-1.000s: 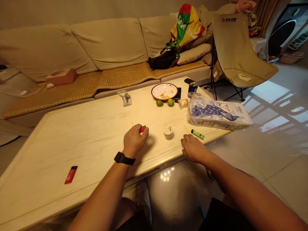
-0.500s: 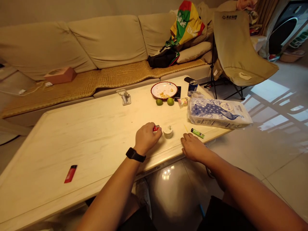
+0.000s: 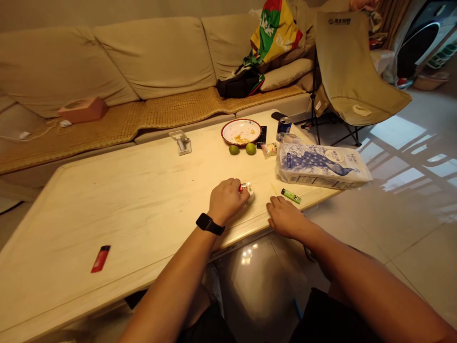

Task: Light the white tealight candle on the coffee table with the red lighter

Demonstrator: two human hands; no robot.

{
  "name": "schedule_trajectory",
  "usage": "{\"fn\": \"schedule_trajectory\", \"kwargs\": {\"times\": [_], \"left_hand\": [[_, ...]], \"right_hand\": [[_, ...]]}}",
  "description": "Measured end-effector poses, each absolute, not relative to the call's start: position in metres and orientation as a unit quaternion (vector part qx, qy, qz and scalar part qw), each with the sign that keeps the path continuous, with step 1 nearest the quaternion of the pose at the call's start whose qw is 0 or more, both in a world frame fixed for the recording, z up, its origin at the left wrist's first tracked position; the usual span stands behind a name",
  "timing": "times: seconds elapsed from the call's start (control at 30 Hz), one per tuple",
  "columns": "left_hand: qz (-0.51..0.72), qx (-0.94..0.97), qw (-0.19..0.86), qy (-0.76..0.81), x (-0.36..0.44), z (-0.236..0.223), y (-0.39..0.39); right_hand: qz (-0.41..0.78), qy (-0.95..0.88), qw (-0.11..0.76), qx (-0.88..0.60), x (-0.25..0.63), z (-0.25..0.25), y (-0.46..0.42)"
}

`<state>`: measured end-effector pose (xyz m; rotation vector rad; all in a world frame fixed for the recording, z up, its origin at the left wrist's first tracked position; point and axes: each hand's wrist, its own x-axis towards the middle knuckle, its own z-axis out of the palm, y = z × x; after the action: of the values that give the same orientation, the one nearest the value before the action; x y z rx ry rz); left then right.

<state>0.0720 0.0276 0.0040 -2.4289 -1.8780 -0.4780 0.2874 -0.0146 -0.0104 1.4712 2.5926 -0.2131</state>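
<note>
My left hand [image 3: 228, 197], with a black watch at the wrist, is closed around a red lighter [image 3: 242, 187]. Its metal end is at the top of a small white candle [image 3: 252, 196], where a small bright flame shows. The hand covers part of the candle. My right hand [image 3: 283, 215] rests on the table's near edge, fingers laid down and slightly bent, nothing seen in them. Just beyond those fingers lie a thin yellow stick [image 3: 273, 188] and a green lighter [image 3: 291, 196]. Another red lighter [image 3: 100, 259] lies far to the left on the table.
On the pale table [image 3: 143, 200] are a red-rimmed plate [image 3: 228, 139] with food scraps, two limes [image 3: 251, 148], a blue can [image 3: 283, 126], a large tissue pack [image 3: 321, 164] and a grey-white stand [image 3: 181, 143]. Behind are a sofa [image 3: 160, 57] and a folding chair [image 3: 346, 71].
My left hand has moved right with the red lighter, from beside the candle to its top. A flame now shows there. My right hand has stayed in place.
</note>
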Motion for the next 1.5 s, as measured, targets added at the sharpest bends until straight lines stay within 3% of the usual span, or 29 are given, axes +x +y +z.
{"fn": "schedule_trajectory", "kwargs": {"times": [0.43,0.8,1.5], "left_hand": [[-0.157,-0.784,0.007,-0.600,0.073,0.006,0.028],[-0.256,-0.727,-0.011,-0.636,0.032,0.006,0.019],[-0.228,-0.711,-0.013,-0.665,-0.007,-0.003,0.009]], "right_hand": [[-0.070,0.860,0.089,0.497,0.286,-0.009,-0.015],[-0.073,0.862,0.092,0.492,0.287,-0.012,-0.014],[-0.068,0.862,0.089,0.495,0.286,-0.012,-0.014]]}}
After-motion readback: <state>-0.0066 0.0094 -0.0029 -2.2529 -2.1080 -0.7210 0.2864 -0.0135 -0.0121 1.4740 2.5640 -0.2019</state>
